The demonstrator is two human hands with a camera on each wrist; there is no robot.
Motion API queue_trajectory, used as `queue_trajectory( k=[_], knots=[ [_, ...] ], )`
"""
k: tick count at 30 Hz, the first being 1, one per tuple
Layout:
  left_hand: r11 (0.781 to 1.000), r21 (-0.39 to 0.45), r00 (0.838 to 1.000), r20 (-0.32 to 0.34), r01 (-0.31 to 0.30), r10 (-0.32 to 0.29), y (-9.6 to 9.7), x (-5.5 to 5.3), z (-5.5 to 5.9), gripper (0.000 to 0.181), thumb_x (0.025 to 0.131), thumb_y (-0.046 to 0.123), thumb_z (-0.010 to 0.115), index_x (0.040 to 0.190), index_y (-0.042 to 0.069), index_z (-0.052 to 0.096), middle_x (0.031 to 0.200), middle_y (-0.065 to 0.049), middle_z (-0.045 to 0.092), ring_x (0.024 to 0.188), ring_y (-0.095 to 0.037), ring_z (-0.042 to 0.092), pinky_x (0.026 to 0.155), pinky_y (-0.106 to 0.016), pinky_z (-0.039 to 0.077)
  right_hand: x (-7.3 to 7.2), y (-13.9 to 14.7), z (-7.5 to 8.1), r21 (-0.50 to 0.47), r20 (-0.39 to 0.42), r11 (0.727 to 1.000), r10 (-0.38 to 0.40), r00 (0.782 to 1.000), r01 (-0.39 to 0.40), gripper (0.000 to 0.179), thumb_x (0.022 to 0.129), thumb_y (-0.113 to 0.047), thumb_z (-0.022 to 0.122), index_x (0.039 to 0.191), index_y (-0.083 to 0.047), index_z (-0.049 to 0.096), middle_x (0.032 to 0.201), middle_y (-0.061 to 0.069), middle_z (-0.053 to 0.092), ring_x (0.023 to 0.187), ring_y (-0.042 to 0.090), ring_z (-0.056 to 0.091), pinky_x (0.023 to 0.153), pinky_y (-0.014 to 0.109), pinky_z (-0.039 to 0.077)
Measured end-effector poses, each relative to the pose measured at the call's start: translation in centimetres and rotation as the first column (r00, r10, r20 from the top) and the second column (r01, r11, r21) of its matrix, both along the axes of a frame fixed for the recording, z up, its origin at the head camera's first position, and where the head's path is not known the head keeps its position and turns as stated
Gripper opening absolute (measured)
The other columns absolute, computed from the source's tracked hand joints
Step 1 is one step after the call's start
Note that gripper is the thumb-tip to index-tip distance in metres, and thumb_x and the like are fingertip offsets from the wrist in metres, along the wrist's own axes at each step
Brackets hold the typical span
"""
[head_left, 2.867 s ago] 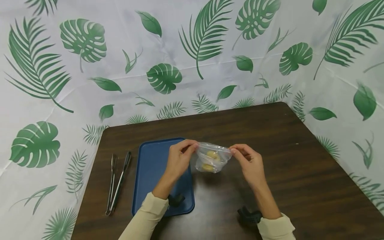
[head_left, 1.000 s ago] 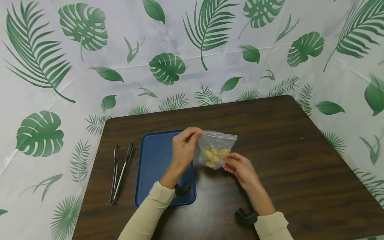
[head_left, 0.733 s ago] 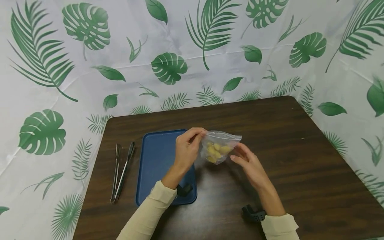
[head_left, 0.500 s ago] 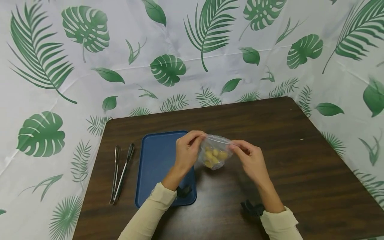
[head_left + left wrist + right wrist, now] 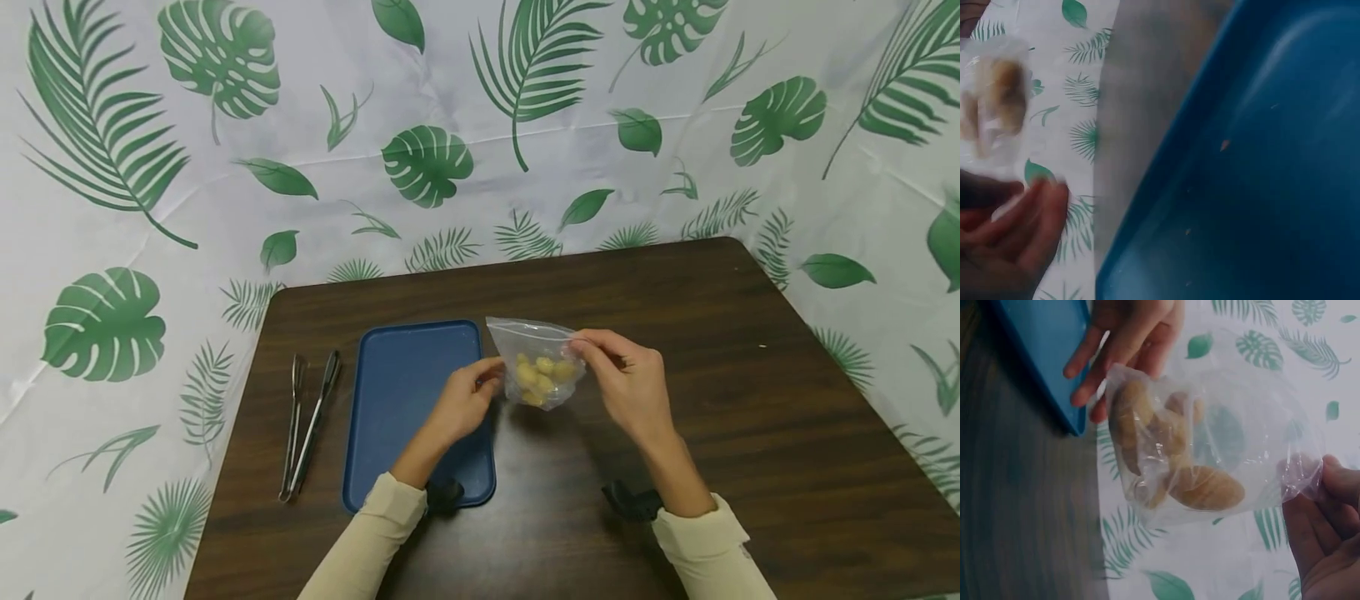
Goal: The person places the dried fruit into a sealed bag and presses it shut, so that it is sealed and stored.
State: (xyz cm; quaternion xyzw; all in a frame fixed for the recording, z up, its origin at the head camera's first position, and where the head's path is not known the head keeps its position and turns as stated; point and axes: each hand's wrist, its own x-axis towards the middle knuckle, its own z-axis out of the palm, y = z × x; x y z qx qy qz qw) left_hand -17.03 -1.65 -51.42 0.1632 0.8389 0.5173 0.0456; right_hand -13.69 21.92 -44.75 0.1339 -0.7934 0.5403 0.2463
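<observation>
A clear zip bag (image 5: pixel 534 362) hangs above the table, right of the blue tray. Several small yellow potatoes (image 5: pixel 1207 487) lie bunched in its lower part. My right hand (image 5: pixel 628 379) pinches the bag's upper right corner between thumb and fingers. The bag's upper left corner stands unheld. My left hand (image 5: pixel 461 404) is at the bag's lower left side, over the tray's right edge, with fingertips close to the plastic. Seen in the right wrist view, the left hand's fingers (image 5: pixel 1088 384) are loosely extended and grip nothing.
The blue tray (image 5: pixel 401 400) lies on the dark wooden table (image 5: pixel 750 417), with small crumbs on it in the left wrist view. Metal tongs (image 5: pixel 307 433) lie left of the tray. A leaf-printed cloth (image 5: pixel 337 125) hangs behind the table.
My left hand has let go of the bag's upper left corner and moved down beside the bag. The right hand went from the bag's lower side back to its upper right corner.
</observation>
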Motion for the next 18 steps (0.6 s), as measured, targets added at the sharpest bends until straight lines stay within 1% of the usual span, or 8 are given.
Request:
queue_trajectory(
  k=[4, 7, 8, 10, 12, 13, 15, 18],
  knots=[
    [0.999, 0.043, 0.997, 0.065, 0.030, -0.032, 0.4, 0.2, -0.3, 0.029, 0.101, 0.007, 0.063, 0.128, 0.001, 0.070, 0.115, -0.017, 0.076, 0.094, -0.026, 0.074, 0.079, -0.032, 0.059, -0.2, 0.1, 0.5, -0.051, 0.002, 0.999, -0.017, 1.000, 0.017, 0.011, 0.097, -0.006, 0.071, 0.101, -0.006, 0.080, 0.088, -0.002, 0.079, 0.067, 0.004, 0.060, 0.062, 0.015, 0.047],
    [0.994, 0.108, 0.997, 0.070, 0.010, -0.018, 0.6, 0.5, -0.3, 0.027, 0.098, 0.004, 0.066, 0.123, -0.002, 0.072, 0.106, -0.019, 0.077, 0.086, -0.026, 0.075, 0.075, -0.034, 0.060, -0.2, 0.2, 0.6, -0.072, 0.003, 0.997, -0.040, 0.999, 0.040, 0.011, 0.097, -0.006, 0.071, 0.102, -0.005, 0.081, 0.088, -0.013, 0.077, 0.067, 0.002, 0.059, 0.061, 0.015, 0.046],
    [0.993, 0.116, 0.998, 0.055, 0.006, -0.012, 0.7, 0.6, -0.3, 0.026, 0.098, 0.003, 0.066, 0.123, -0.003, 0.072, 0.105, -0.019, 0.077, 0.084, -0.025, 0.075, 0.073, -0.033, 0.060, -0.2, 0.3, 0.5, -0.077, 0.004, 0.996, -0.046, 0.999, 0.047, 0.011, 0.097, -0.006, 0.071, 0.102, -0.005, 0.081, 0.088, -0.016, 0.077, 0.067, 0.002, 0.059, 0.061, 0.015, 0.046],
    [0.995, 0.095, 1.000, -0.010, 0.002, -0.001, 0.8, 0.9, -0.3, 0.025, 0.097, 0.002, 0.067, 0.121, -0.004, 0.073, 0.101, -0.019, 0.078, 0.081, -0.025, 0.075, 0.070, -0.032, 0.061, -0.2, 0.5, 0.4, -0.084, 0.008, 0.995, -0.060, 0.998, 0.060, 0.010, 0.097, -0.006, 0.071, 0.101, -0.004, 0.081, 0.088, -0.019, 0.075, 0.066, 0.002, 0.057, 0.060, 0.015, 0.045],
    [0.999, 0.039, 0.994, -0.111, -0.001, 0.005, 0.9, 1.1, -0.3, 0.023, 0.096, 0.003, 0.068, 0.118, -0.003, 0.075, 0.098, -0.017, 0.079, 0.079, -0.023, 0.076, 0.067, -0.028, 0.060, -0.2, 0.6, 0.4, -0.089, 0.014, 0.993, -0.075, 0.997, 0.076, 0.010, 0.096, -0.006, 0.072, 0.101, -0.004, 0.081, 0.087, -0.020, 0.075, 0.066, 0.001, 0.057, 0.060, 0.015, 0.045],
    [1.000, 0.001, 0.984, -0.176, -0.005, 0.005, 0.9, 1.2, -0.3, 0.021, 0.096, 0.003, 0.069, 0.115, -0.002, 0.076, 0.096, -0.016, 0.079, 0.077, -0.021, 0.076, 0.065, -0.025, 0.058, -0.2, 0.7, 0.3, -0.090, 0.018, 0.992, -0.081, 0.997, 0.083, 0.010, 0.096, -0.007, 0.072, 0.101, -0.004, 0.081, 0.087, -0.020, 0.075, 0.065, 0.001, 0.056, 0.059, 0.015, 0.044],
    [0.997, -0.069, 0.953, -0.303, -0.024, 0.002, 1.0, 1.4, -0.4, 0.016, 0.095, 0.005, 0.071, 0.109, 0.001, 0.079, 0.089, -0.011, 0.080, 0.072, -0.017, 0.075, 0.061, -0.020, 0.055, -0.1, 0.8, 0.3, -0.091, 0.028, 0.992, -0.088, 0.996, 0.090, 0.010, 0.096, -0.008, 0.072, 0.101, -0.004, 0.081, 0.086, -0.021, 0.074, 0.064, 0.001, 0.055, 0.057, 0.016, 0.043],
    [0.994, -0.098, 0.904, -0.428, -0.051, 0.005, 1.0, 1.4, -0.7, 0.011, 0.093, 0.005, 0.073, 0.099, 0.003, 0.082, 0.081, -0.007, 0.079, 0.065, -0.014, 0.072, 0.060, -0.020, 0.053, 0.0, 0.8, 0.3, -0.091, 0.037, 0.992, -0.089, 0.995, 0.092, 0.010, 0.097, -0.009, 0.072, 0.101, -0.005, 0.081, 0.086, -0.021, 0.075, 0.066, 0.001, 0.058, 0.057, 0.016, 0.043]
  ],
)
